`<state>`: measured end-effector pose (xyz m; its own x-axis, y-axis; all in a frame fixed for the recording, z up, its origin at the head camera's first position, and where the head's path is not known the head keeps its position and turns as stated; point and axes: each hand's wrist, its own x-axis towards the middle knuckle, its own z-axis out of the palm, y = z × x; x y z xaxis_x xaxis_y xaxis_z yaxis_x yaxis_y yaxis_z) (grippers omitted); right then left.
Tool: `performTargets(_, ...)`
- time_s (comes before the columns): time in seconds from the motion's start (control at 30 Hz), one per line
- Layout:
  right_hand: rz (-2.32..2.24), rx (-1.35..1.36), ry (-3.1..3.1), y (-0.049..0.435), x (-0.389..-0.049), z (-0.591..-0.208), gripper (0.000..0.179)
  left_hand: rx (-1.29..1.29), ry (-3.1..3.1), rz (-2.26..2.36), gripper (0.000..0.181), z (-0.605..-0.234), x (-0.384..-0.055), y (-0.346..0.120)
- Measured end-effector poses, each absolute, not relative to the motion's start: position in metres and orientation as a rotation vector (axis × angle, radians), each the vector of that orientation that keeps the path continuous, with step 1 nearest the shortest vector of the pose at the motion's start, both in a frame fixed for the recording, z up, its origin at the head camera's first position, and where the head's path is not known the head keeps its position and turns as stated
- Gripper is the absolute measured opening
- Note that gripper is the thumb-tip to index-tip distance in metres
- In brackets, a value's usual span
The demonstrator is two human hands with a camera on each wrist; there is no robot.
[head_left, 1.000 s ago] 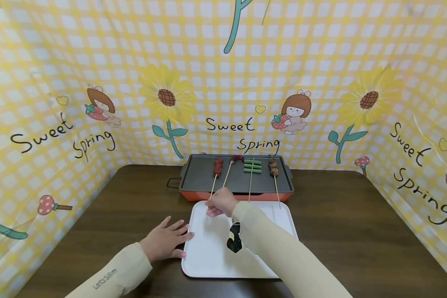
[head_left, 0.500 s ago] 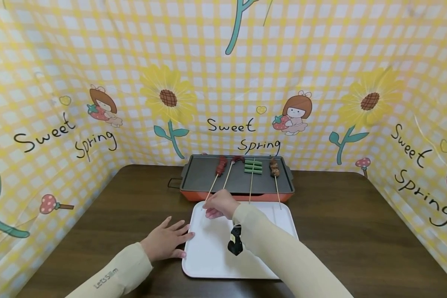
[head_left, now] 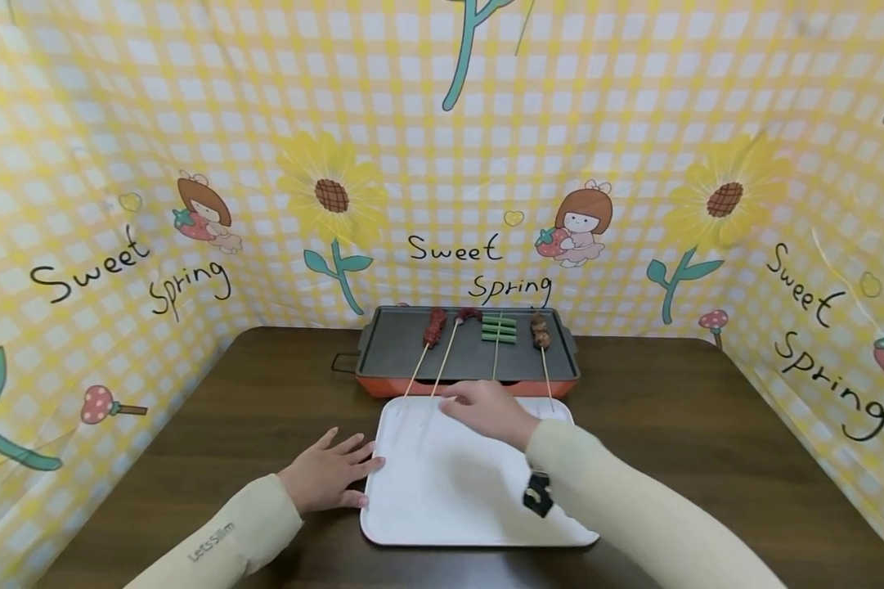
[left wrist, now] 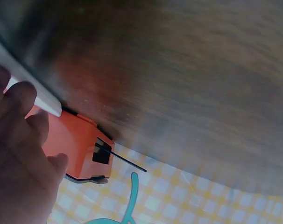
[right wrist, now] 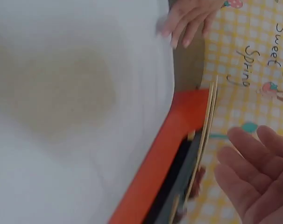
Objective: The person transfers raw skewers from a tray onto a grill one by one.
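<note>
My left hand (head_left: pixel 327 476) lies with fingers spread, its fingertips at the left rim of the white tray (head_left: pixel 456 499). Above the tray's far part, my right hand (head_left: pixel 491 411) holds nothing; its fingers look loosely bent in the right wrist view. Close to its left are the sticks of a red meat skewer (head_left: pixel 434 327) and a skewer with a curved dark red piece (head_left: pixel 469 315). A skewer of green vegetable pieces (head_left: pixel 499 330) and a brown meat skewer (head_left: pixel 540 331) lie farther right. All rest on the grill (head_left: pixel 390 348), sticks overhanging its front; my right hand hides part of the green one's stick.
The grill has an orange base (left wrist: pixel 67 142) and a thin wire handle (head_left: pixel 343 361) sticking out at its left. It stands directly behind the tray on a dark wooden table (head_left: pixel 677 425). A yellow checked cloth (head_left: pixel 442 164) hangs around the back and sides.
The red meat skewer's stick end has swung left, leaving it more slanted. My right hand has let go of it and moved right. My left hand has stayed put.
</note>
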<state>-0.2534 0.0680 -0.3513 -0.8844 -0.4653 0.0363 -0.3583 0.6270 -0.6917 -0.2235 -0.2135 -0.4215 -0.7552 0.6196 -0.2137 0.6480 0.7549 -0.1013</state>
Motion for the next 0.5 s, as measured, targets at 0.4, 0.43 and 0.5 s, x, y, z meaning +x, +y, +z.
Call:
performTargets(0.4,-0.724,-0.559,2.969,0.198,-0.248,-0.363,0.052,0.814,2.745,0.270,0.067,-0.410,-0.243,-0.231)
performTargets(0.43,-0.677,-0.544,2.989,0.206,-0.247,-0.365,0.052,0.811,2.775,0.296,0.067,-0.406,-0.244,-0.234)
performTargets(0.5,-0.578,-0.545,3.051,0.219,-0.245,-0.370,0.051,0.793,2.856,0.350,0.066,-0.399,-0.247,-0.242)
